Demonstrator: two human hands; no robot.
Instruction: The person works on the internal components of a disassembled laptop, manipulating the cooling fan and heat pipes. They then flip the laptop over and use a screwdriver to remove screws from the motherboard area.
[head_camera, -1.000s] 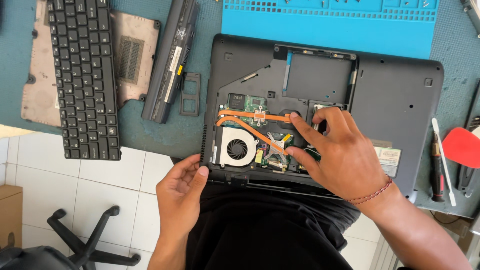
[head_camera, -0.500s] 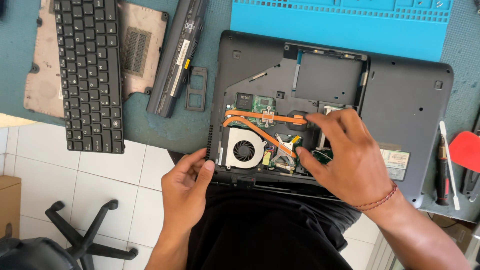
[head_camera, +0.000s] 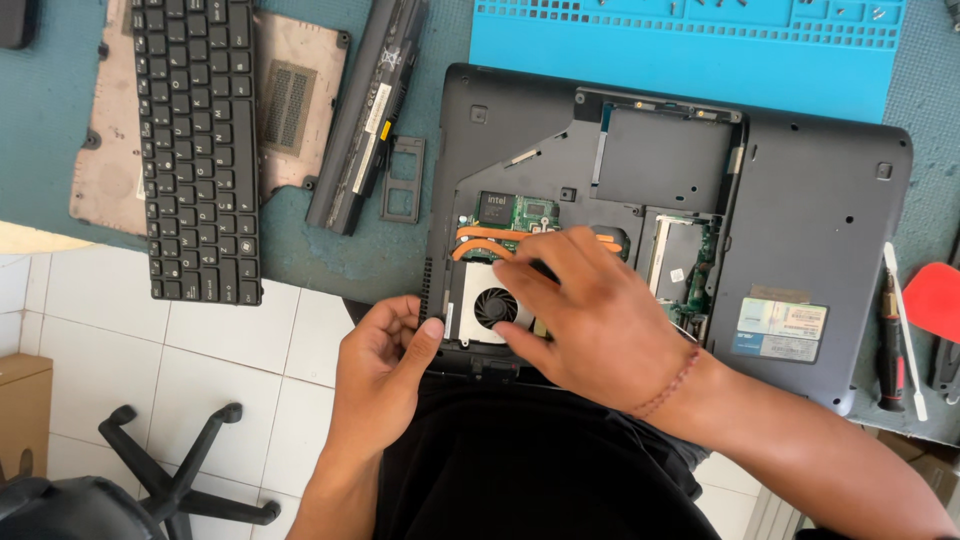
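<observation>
A dark grey laptop (head_camera: 800, 190) lies upside down on the teal bench with its bottom cover off. Its opening shows a green circuit board (head_camera: 520, 212), copper heat pipes (head_camera: 478, 238) and a round cooling fan (head_camera: 490, 305). My left hand (head_camera: 385, 365) grips the laptop's near left corner, thumb resting on the edge beside the fan. My right hand (head_camera: 600, 320) lies over the opened bay, fingers spread on the fan and heat pipe area. It hides whatever sits under the palm. Nothing is lifted free in either hand.
A detached black keyboard (head_camera: 195, 140) lies on a brown cover panel (head_camera: 300, 95) at left, beside a long black battery (head_camera: 365, 110) and a small black frame (head_camera: 403, 180). A blue mat (head_camera: 690, 55) lies behind the laptop; screwdrivers (head_camera: 890, 340) and a red pick (head_camera: 935, 300) are right.
My right hand slid left across the open bay and now covers the heat pipes and part of the fan. The left hand kept its grip on the corner. The view drifted slightly.
</observation>
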